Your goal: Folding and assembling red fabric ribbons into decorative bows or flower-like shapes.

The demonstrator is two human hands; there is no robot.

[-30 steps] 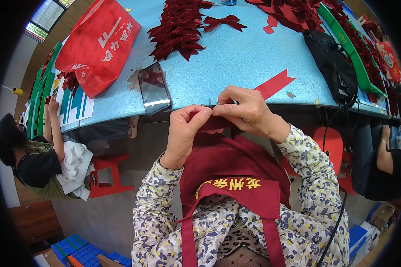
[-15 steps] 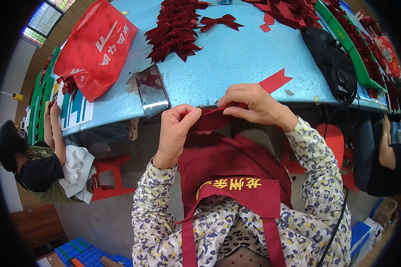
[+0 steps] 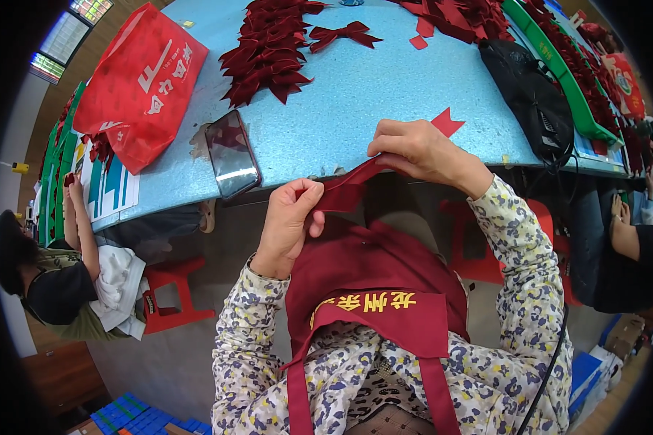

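Between my two hands a dark red ribbon (image 3: 345, 197) is stretched at the table's front edge, partly folded over. My left hand (image 3: 289, 217) pinches its left end between thumb and forefinger. My right hand (image 3: 424, 156) grips the ribbon farther along, and a notched tail (image 3: 450, 123) sticks out past it over the table. Beyond my hands, a finished red bow (image 3: 345, 35) lies alone beside an overlapping stack of bows (image 3: 268, 54). Part of the ribbon is hidden behind my right fingers.
On the blue table (image 3: 326, 123) lie a phone (image 3: 232, 156), a red bag (image 3: 141, 87), a black pouch (image 3: 526, 98) and a heap of cut ribbons (image 3: 461, 18). A green tray (image 3: 559, 65) stands at right. Co-workers sit left and right; red stools (image 3: 178, 293) stand below.
My right hand has moved slightly up and right, drawing the ribbon into a longer slanted stretch between my hands. The left hand keeps its pinch, a little lower.
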